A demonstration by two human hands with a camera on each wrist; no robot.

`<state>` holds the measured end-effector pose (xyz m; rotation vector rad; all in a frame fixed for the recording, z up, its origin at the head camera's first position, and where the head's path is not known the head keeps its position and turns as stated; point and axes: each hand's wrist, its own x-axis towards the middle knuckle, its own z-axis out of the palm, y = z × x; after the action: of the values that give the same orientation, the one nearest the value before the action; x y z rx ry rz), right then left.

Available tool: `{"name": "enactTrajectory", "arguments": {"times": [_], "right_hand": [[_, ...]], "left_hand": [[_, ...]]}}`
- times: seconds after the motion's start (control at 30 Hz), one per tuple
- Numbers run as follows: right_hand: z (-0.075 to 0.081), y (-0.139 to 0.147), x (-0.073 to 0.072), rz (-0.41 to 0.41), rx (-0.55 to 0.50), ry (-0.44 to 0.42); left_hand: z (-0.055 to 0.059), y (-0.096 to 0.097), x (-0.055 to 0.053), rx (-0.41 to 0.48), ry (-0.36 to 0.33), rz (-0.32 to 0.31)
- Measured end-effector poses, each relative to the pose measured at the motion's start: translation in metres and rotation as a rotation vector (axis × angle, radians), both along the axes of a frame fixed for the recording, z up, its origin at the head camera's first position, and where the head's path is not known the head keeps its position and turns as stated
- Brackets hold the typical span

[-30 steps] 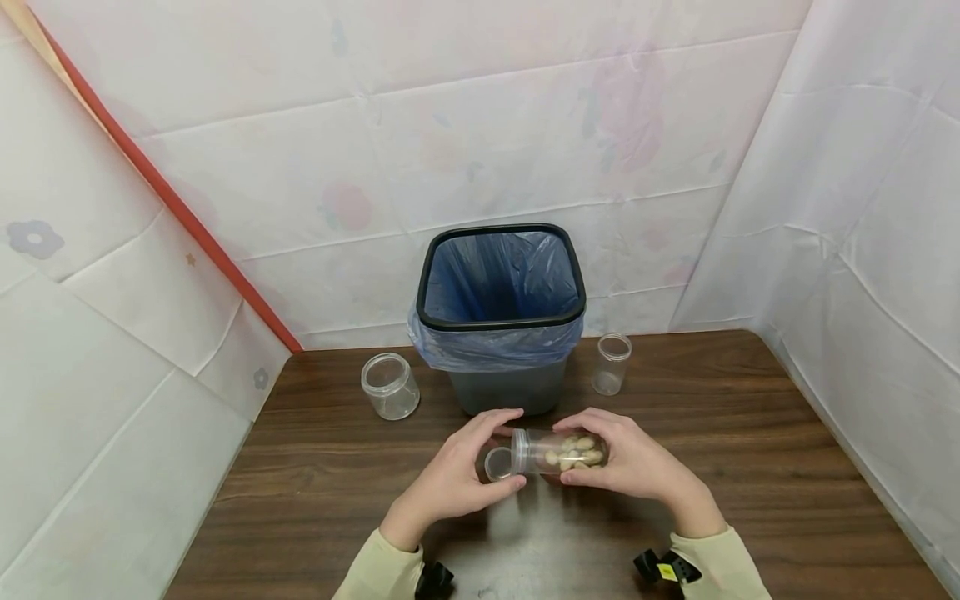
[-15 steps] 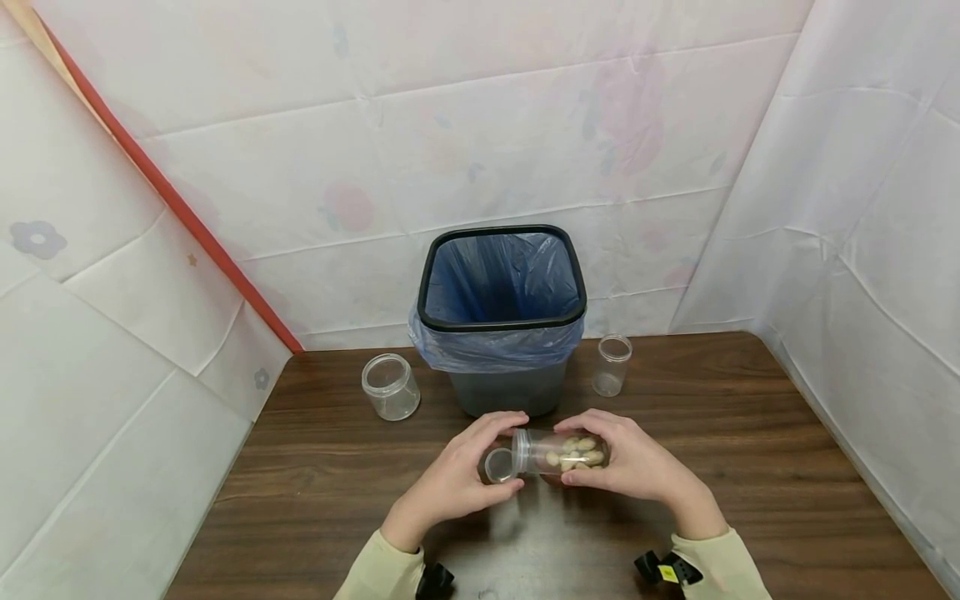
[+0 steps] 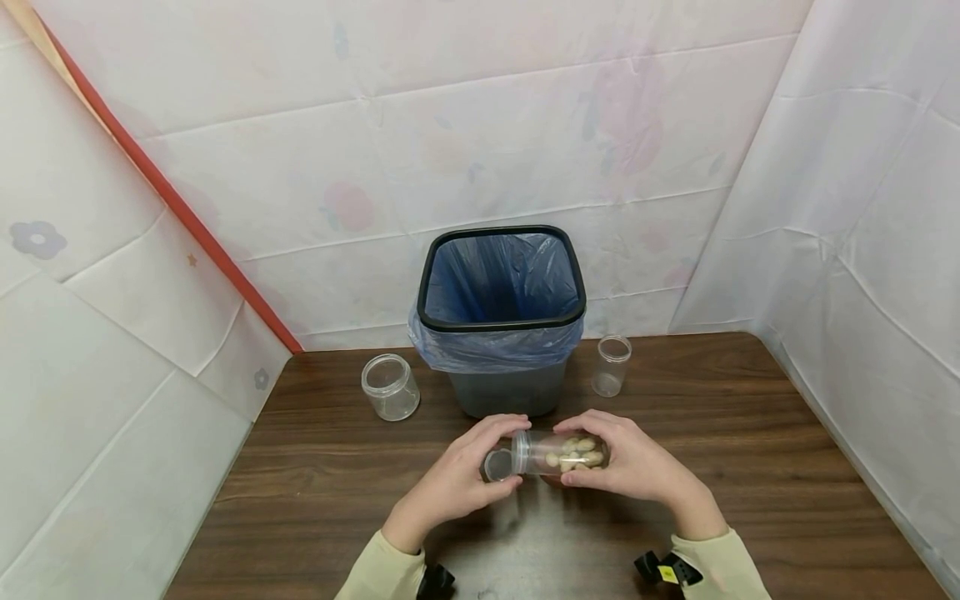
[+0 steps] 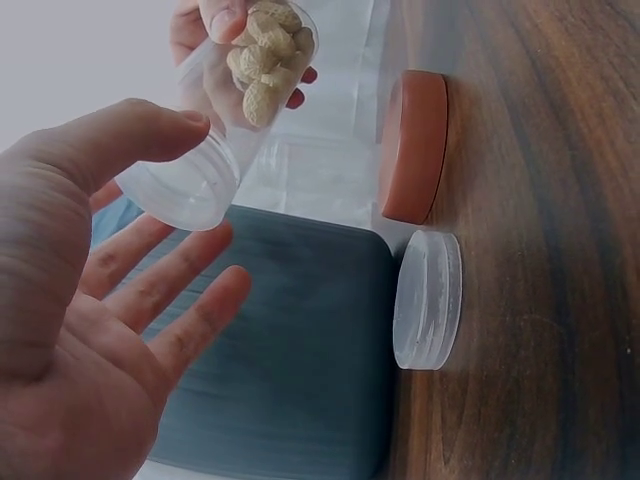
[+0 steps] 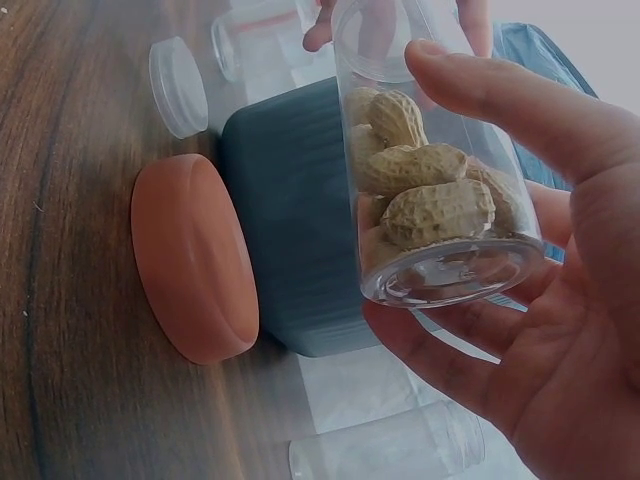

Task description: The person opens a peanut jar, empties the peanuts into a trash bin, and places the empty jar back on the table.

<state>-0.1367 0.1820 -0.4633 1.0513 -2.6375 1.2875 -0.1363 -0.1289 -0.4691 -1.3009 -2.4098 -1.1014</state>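
A clear plastic jar [image 3: 543, 452] with several peanuts [image 5: 440, 205] inside lies sideways between the hands, raised over the table. My right hand [image 3: 637, 458] grips its base end, thumb on one side and fingers on the other. At the other end, my left hand [image 3: 457, 475] holds the translucent screw end [image 4: 185, 185] between thumb and fingers, with some of its fingers extended away from the jar. Below, on the table, sit a clear round lid [image 4: 428, 300] and a reddish-brown round block [image 5: 195, 260], the latter mostly hidden by the jar in the head view.
Behind the hands stands a dark grey bin [image 3: 510, 392] lined with a blue bag. A wide clear jar [image 3: 392, 387] is left of it, a narrower one [image 3: 611, 367] to its right. Pale printed cloth [image 3: 480, 150] encloses the dark wooden table [image 3: 300, 483].
My left hand has shifted slightly right along the jar's screw end. The right hand and the jar stay almost still.
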Motion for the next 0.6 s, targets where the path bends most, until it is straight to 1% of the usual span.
{"name": "enactTrajectory", "arguments": {"times": [0.23,0.37,0.6], "right_hand": [[-0.0004,0.0,0.0005,0.003,0.0,0.005],[-0.0003,-0.0004,0.0005,0.0,0.001,-0.006],[0.001,-0.0001,0.0007,-0.002,0.001,-0.003]], "left_hand": [[0.0009,0.002,0.0016,0.007,-0.068,0.004],[0.0006,0.0024,0.0024,0.009,-0.072,0.02],[-0.0002,0.0023,0.0023,0.045,-0.114,0.034]]}}
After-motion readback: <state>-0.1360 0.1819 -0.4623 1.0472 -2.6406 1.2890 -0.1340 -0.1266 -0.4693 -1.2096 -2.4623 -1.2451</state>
